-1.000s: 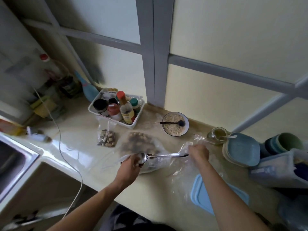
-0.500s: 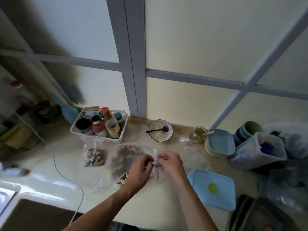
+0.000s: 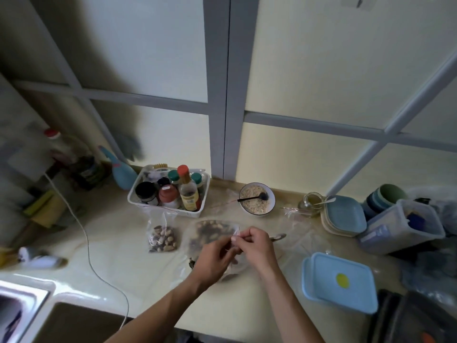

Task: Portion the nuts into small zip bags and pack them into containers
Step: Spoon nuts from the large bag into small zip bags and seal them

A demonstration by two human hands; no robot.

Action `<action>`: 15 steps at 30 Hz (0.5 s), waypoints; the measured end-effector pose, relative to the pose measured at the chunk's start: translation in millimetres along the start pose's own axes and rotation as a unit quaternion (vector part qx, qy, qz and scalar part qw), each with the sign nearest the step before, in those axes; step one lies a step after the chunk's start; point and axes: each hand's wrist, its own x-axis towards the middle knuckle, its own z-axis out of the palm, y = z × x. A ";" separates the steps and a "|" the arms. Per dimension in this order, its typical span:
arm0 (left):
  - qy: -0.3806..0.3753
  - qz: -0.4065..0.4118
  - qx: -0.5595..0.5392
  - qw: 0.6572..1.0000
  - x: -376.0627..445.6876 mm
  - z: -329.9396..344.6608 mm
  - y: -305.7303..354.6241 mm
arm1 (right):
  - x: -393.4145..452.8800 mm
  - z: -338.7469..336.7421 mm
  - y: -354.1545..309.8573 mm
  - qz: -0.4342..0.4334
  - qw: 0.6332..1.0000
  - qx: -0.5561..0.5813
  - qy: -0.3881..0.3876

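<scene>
I am seeing both hands meeting over the middle of the tabletop [image 3: 138, 273]: the left hand [image 3: 214, 261] is curling its fingers round the lower part of a small clear zip bag [image 3: 236, 235], and the right hand [image 3: 257, 246] is pinching the bag's top strip between thumb and fingertips, so both are grasping the same bag. Whether that bag is holding any nuts, I cannot tell, as the fingers are covering most of it. Directly beneath and just beyond the hands a large clear bag of mixed nuts [image 3: 210, 231] is lying flat, and a metal spoon [image 3: 278, 236] is poking out just to the right of the right hand. To the left of the left hand a filled small bag of nuts [image 3: 162, 237] is lying on its own, apart from the big bag. Beyond that, a white basket [image 3: 168, 210] is holding bottles and jars, and further right a bowl of oats [image 3: 256, 198] is carrying a dark spoon. To the right of the right hand and nearer to me a blue-lidded container [image 3: 340, 280] is sitting closed, with a stack of blue plates [image 3: 343, 215] and a clear tub [image 3: 400, 226] beyond it. Far to the left a white cable [image 3: 81, 229] is trailing across the tabletop toward the sink [image 3: 22, 310].
</scene>
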 end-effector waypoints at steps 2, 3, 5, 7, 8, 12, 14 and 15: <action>-0.016 -0.023 -0.064 0.998 1.1 -12.4 -4.5 | -0.5 4.1 -4.0 -0.005 1.000 -0.025 0.000; -0.014 -0.043 -0.100 0.994 2.3 -16.7 -6.0 | -0.7 6.3 -5.3 -0.008 0.999 -0.037 0.001; -0.008 -0.076 -0.122 0.990 4.4 -21.3 -5.9 | 0.3 11.9 -6.8 -0.015 0.998 -0.063 0.001; 0.005 -0.074 -0.042 0.996 8.4 -23.2 -7.0 | 0.5 17.2 -9.7 -0.015 0.995 -0.097 0.003; 0.016 -0.062 0.024 0.998 11.5 -23.8 -9.5 | 0.3 19.6 -12.1 -0.012 0.994 -0.112 0.009; 0.046 -0.004 0.204 0.978 23.9 -25.5 -18.3 | -0.6 27.6 -21.1 -0.013 0.984 -0.171 0.045; 0.054 0.006 0.243 0.968 26.3 -23.7 -17.7 | 0.5 30.2 -23.4 -0.008 0.981 -0.185 0.055; 0.058 0.014 0.248 0.967 27.2 -23.3 -16.8 | 1.8 30.8 -23.9 -0.001 0.981 -0.183 0.058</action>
